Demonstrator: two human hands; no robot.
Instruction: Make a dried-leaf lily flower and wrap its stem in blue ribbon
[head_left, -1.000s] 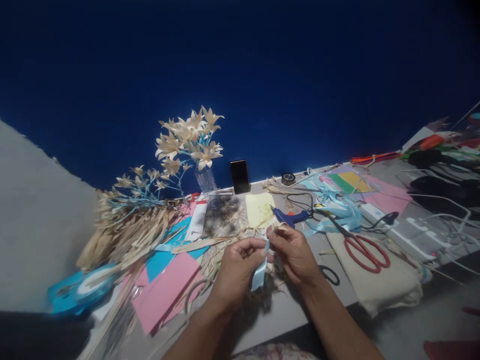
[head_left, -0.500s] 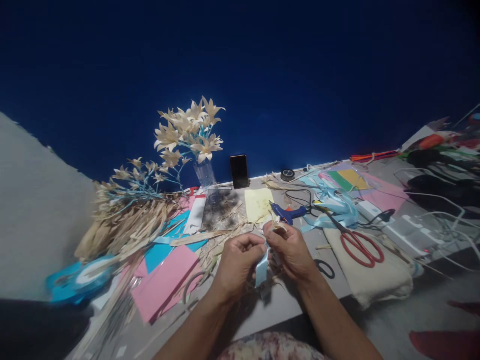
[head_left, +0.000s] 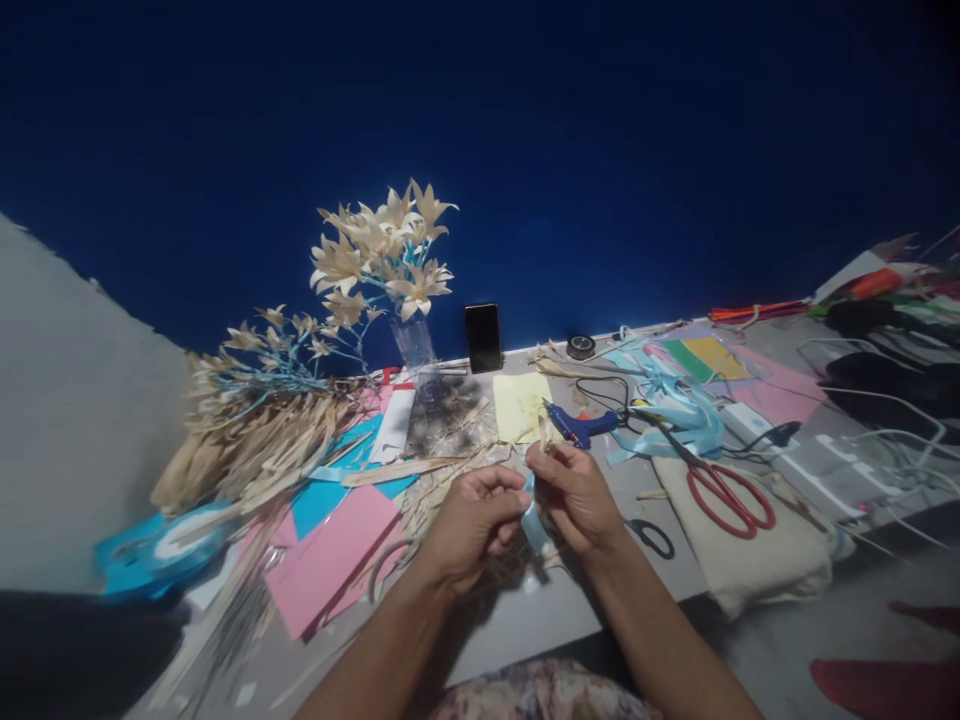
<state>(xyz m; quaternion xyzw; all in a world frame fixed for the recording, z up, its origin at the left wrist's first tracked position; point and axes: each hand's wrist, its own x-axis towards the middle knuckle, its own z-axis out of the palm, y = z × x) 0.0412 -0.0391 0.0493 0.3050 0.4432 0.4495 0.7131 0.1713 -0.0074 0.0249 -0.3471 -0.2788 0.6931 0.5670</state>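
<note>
My left hand (head_left: 474,518) is closed in a pinch at a short strip of light blue ribbon (head_left: 535,532), whose free end hangs down between my hands. My right hand (head_left: 579,498) pinches a small cream flower (head_left: 545,432) made of dried leaf, with its petals poking up above the fingertips. Where ribbon and flower meet is hidden by my fingers. Just beyond my right hand lies a blue glue gun (head_left: 583,427), its nozzle toward the pale yellow paper (head_left: 519,408).
A clear vase (head_left: 415,350) of cream flowers stands behind, beside an upright phone (head_left: 482,338). Red-handled scissors (head_left: 731,500) rest on a folded cloth (head_left: 739,560). Pink paper (head_left: 337,560) and dried leaf strips (head_left: 262,450) lie left; a power strip (head_left: 825,475) with cables lies right.
My hands stay close together at the same spot. The ribbon's loose end has swung to the right, and the cream petals now stand more upright above my right fingertips.
</note>
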